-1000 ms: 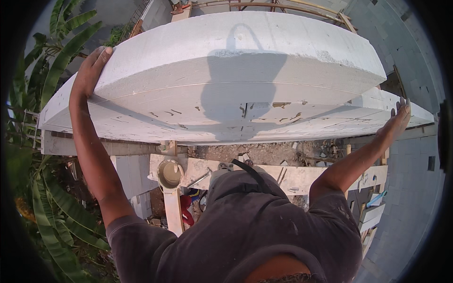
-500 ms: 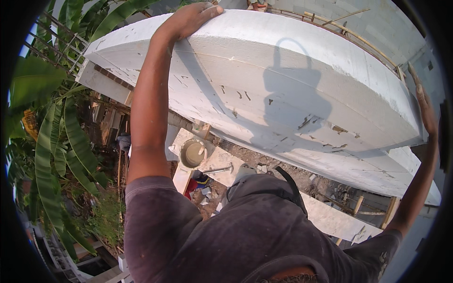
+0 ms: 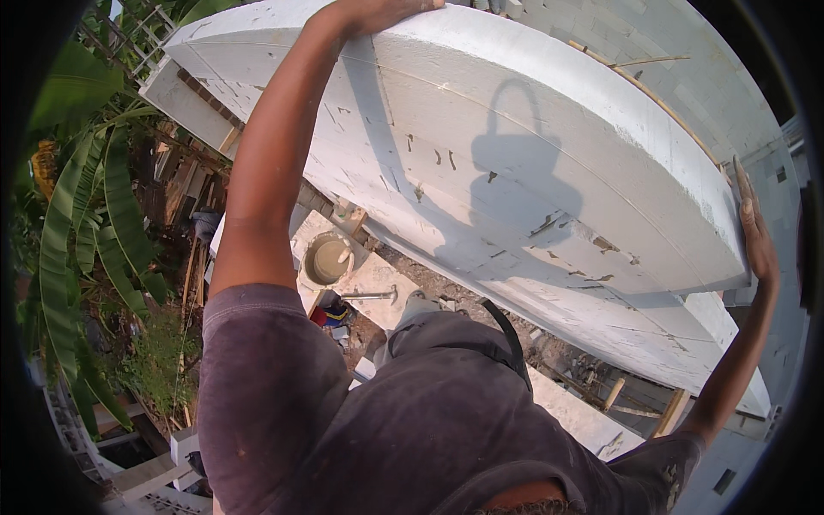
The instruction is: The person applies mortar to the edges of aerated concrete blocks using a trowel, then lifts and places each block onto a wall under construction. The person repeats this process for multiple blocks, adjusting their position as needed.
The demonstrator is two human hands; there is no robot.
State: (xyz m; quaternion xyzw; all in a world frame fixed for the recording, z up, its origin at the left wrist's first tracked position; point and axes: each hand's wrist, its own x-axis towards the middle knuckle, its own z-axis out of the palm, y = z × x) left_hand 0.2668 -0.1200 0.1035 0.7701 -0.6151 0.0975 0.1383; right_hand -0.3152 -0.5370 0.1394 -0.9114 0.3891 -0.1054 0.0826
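Observation:
A wall of white blocks (image 3: 515,94) curves across the view in front of me, chipped in places, with my shadow on its face. My left hand (image 3: 386,12) lies palm down over its top edge, fingers stretched out; the upper frame edge cuts off part of it. At the far right, my right hand (image 3: 757,236) is pressed flat against the wall's right end, its fingers straight and pointing up. Neither hand holds anything that I can see. My arms are spread wide, reaching out to both sides.
Below me, a bucket (image 3: 324,282) of grey mix stands on a pale board (image 3: 371,273), with a hammer (image 3: 369,296) beside it. Rubble lies along the wall's foot. Banana leaves (image 3: 60,249) crowd the left side. Beyond the wall rises a grey block wall (image 3: 678,77).
My view has shifted, so the bucket and hammer now appear farther left and higher. Both hands stay against the wall; the left now sits closer to the upper frame edge.

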